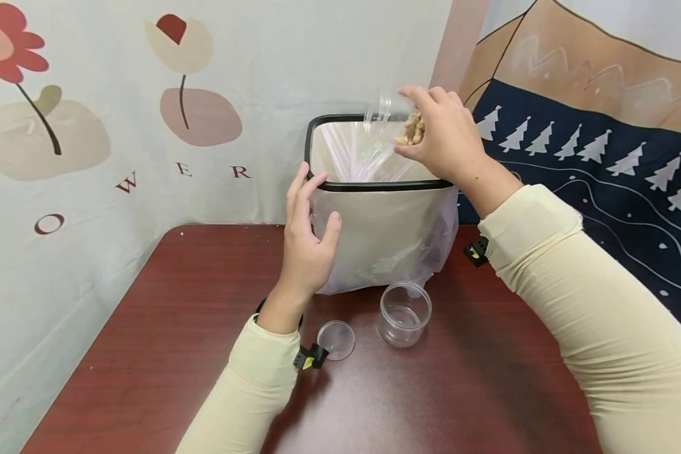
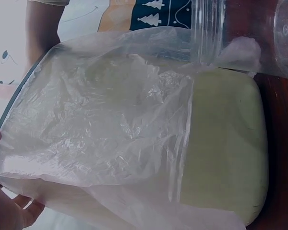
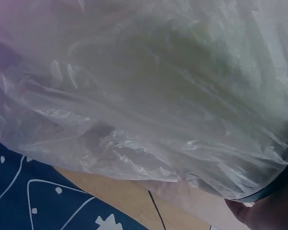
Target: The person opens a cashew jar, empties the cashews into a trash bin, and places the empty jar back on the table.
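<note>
My right hand (image 1: 445, 135) grips a clear plastic jar (image 1: 384, 113), tipped on its side over the trash bin (image 1: 374, 236). Tan peanuts (image 1: 413, 129) lie in the jar near the palm, and its mouth points left. The bin has a black rim (image 1: 383, 186) and a thin translucent bag (image 2: 96, 124) folded over its outside. At the bin's front left corner, my left hand (image 1: 309, 246) rests its extended fingers by the rim, the thumb apart. In the right wrist view the bag fills most of the picture, and the jar is out of sight.
A second clear jar (image 1: 404, 315), without a lid, stands on the red-brown table (image 1: 204, 328) in front of the bin. To its left lies a round clear lid (image 1: 336, 340). Printed cloths hang behind, one with flowers (image 1: 181, 44), the other dark blue with trees (image 1: 596, 148).
</note>
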Tool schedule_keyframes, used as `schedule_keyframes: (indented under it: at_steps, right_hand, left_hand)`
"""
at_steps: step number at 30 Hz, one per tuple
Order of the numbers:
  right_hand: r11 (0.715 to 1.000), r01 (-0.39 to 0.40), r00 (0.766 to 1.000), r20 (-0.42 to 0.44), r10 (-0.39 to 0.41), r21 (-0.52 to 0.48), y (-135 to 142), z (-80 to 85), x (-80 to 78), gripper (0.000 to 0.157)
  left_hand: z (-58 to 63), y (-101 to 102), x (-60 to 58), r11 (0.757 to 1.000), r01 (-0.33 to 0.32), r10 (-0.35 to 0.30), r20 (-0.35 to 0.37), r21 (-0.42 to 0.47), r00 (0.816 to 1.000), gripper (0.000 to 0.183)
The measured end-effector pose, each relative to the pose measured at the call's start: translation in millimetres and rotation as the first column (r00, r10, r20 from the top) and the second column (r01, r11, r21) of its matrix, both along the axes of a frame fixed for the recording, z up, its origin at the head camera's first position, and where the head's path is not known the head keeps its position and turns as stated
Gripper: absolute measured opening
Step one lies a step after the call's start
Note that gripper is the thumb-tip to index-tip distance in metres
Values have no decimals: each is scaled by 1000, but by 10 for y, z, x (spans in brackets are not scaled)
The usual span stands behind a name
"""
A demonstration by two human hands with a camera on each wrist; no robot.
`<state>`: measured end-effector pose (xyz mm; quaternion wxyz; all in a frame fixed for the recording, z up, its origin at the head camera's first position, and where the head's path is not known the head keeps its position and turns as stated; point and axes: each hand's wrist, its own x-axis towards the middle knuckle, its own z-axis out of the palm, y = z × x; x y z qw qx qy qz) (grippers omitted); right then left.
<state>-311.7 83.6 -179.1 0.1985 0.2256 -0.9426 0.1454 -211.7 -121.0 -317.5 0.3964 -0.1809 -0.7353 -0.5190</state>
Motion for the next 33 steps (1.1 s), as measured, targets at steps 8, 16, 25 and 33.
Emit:
schedule_keyframes:
  at_steps: [8, 16, 25, 33]
  right_hand:
    - [999, -3, 1000, 3, 3, 35, 10, 2, -37, 83]
    - [998, -5, 1000, -14, 6, 64, 30, -1, -81, 83]
    - [997, -13, 1000, -20, 14, 80, 27, -5, -110, 83]
    - [996, -20, 1000, -16, 21, 82, 32, -11, -125, 82]
  left_hand:
    - [-6, -9, -1, 1000, 0, 0, 12, -1, 1000, 54]
    - [-4, -16, -7, 1000, -10, 10, -3, -5, 1000, 54]
    - [-2, -27, -19, 1000, -6, 6, -6, -2, 1000, 53]
    - [4, -35, -34, 1000, -2, 2, -14, 0, 1000, 52]
